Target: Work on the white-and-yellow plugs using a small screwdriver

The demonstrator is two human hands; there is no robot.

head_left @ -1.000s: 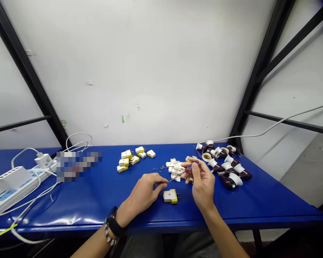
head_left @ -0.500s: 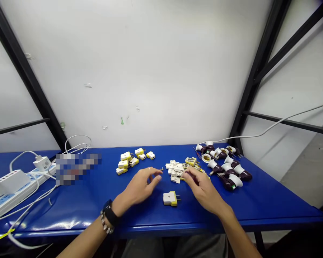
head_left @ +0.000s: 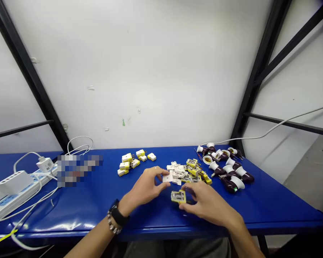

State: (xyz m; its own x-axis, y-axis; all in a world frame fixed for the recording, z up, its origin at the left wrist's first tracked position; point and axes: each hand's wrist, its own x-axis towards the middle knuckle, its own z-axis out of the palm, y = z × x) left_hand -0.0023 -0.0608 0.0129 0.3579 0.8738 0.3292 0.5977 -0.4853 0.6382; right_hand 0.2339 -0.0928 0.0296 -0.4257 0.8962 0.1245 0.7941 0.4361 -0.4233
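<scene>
Your left hand [head_left: 148,184] has thumb + forefinger pinched on a white plug cover [head_left: 167,178], ctr of the frame, a bit below the middle. Your right hand [head_left: 208,202] is clamped on the yellow plug base [head_left: 178,196], lower ctr, open side up w/ metal bits showing. The two pcs are near each other but apart, both above the blue worktop [head_left: 97,200].

Handling: both look like hard plastic, so prob. light + stiff; no squeeze needed. Cover is thin, so keep it by the edges, w/ fingertips off the hole in its face. Smooth faces may slip a bit if your fingers are damp. Base prob. weighs a touch more b/c of the metal; take it by the yellow side walls, as your thumb + fingers seem to do, and keep it level, since any loose bits inside could tip out. Can't tell if they're fixed. Prongs, if any, are hidden by your right fingers.

More loose white covers [head_left: 176,168] and yellow bases [head_left: 196,172] lie heaped just beyond, right of ctr; closed plugs [head_left: 127,157] sit left of ctr, dark lamp holders [head_left: 228,170] at mid-right.
</scene>
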